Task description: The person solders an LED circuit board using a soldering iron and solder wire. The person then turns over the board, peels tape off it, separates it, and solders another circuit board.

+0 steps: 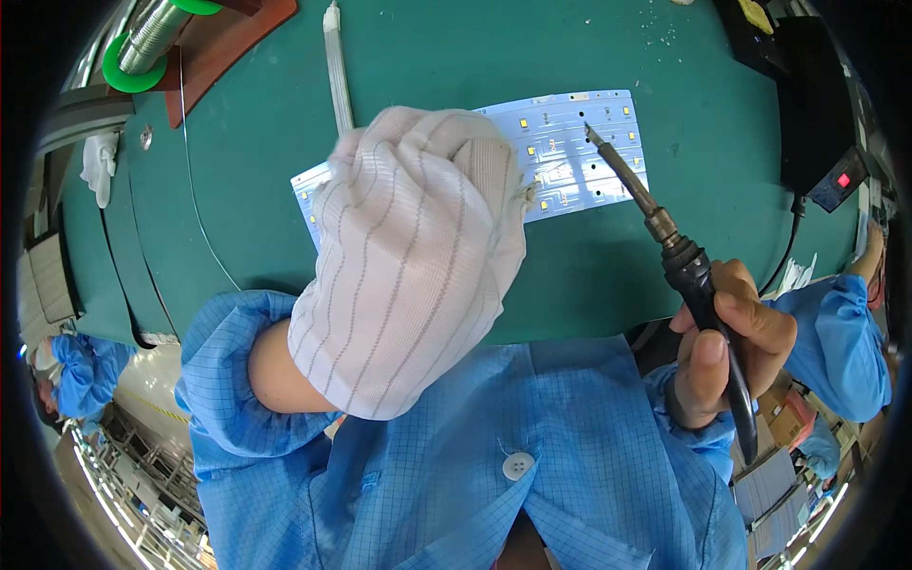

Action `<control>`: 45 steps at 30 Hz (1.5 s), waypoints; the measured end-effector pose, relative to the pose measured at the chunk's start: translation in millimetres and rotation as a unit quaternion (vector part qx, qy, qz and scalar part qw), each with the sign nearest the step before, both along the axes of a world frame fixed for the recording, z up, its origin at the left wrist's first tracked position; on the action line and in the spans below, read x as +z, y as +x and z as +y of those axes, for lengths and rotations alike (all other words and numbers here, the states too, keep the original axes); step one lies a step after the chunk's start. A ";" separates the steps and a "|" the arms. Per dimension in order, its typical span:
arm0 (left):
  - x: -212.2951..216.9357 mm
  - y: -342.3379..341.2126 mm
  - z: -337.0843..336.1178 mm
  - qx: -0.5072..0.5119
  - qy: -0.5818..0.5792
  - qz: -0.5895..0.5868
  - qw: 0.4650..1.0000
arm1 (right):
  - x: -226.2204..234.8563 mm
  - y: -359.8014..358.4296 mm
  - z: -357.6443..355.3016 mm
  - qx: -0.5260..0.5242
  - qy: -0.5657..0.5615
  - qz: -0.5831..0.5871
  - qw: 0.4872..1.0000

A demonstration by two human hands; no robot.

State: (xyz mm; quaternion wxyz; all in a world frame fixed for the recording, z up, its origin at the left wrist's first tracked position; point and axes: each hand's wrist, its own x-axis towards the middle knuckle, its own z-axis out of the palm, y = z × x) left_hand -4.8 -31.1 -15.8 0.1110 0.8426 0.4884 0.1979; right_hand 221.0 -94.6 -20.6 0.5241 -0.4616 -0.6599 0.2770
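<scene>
Circuit board (608, 176): thin, flat, pale blue-white, lying on the green counter (608, 271) at 12 o'clock from the centre of view. Surface glossy, with light reflections. Small yellow squares sit along it in rows, with round black holes and faint reddish marks between them. Only the two ends show: the larger portion toward 1 o'clock, a narrow corner toward 10 o'clock. The middle is covered.

Left hand (408, 256): in a white glove with thin grey stripes, above the board's middle. Fingers curled inward; fingertips hidden, so it cannot be told whether they pinch anything.

Right hand (760, 328): bare, at 3 o'clock, thumb and fingers pinching the black handle of a soldering iron (698, 275). The iron slants toward 11 o'clock; its darkened metal tip overlaps the board's right portion in view. Contact with the board cannot be determined.

Surroundings: flat whitish cable (336, 71) at 11 o'clock, its lower end reaching behind the gloved hand. At 10 o'clock, a solder spool (152, 40) with green flanges on a reddish-brown stand (223, 52); a thin strand trails down from it. At 2 o'clock, a black box (812, 114) with a lit red switch (844, 180). A co-worker's blue sleeve (836, 347) at 3 o'clock.
</scene>
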 end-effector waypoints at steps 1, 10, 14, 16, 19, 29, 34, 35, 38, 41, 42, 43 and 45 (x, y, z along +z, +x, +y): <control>3.8 1.5 3.4 -0.020 -0.001 0.038 0.999 | -0.8 1.5 0.6 0.011 -0.002 -0.012 1.000; -5.3 6.2 8.5 -0.020 0.049 0.075 0.996 | -4.9 6.6 9.5 0.084 0.007 -0.018 0.996; -4.4 5.2 8.7 -0.024 0.047 0.086 0.995 | -6.1 8.4 11.7 0.103 0.016 -0.017 0.994; -4.4 6.1 9.7 -0.023 0.043 0.099 0.994 | -4.1 7.6 14.8 0.107 0.020 -0.022 0.994; -4.9 7.7 10.4 -0.020 0.042 0.112 0.993 | -5.9 12.8 18.9 0.116 0.027 -0.024 0.993; -2.5 10.0 8.3 -0.024 0.018 0.123 0.992 | -7.4 16.4 15.4 0.112 0.007 -0.002 0.994; -3.7 11.9 5.2 -0.011 0.043 0.174 0.984 | -11.0 8.5 8.9 0.109 0.023 0.015 0.994; -1.7 13.2 3.8 0.000 0.043 0.215 0.976 | -10.6 6.8 7.6 0.105 0.020 0.020 0.994; -3.3 19.9 -1.2 0.027 0.102 0.287 0.952 | -9.9 1.9 8.5 0.109 0.042 0.003 0.993; -5.1 18.0 1.0 0.010 0.072 0.238 0.969 | -10.9 -4.5 5.0 0.107 0.060 -0.017 0.992; -5.0 17.5 1.4 0.010 0.072 0.238 0.968 | -11.4 -6.4 2.9 0.097 0.059 -0.026 0.993; -4.0 17.3 1.9 0.008 0.071 0.236 0.969 | -11.1 -8.0 1.2 0.087 0.058 -0.036 0.994; -4.3 16.6 2.0 0.008 0.071 0.234 0.970 | -10.7 -11.5 -0.9 0.082 0.061 -0.044 0.994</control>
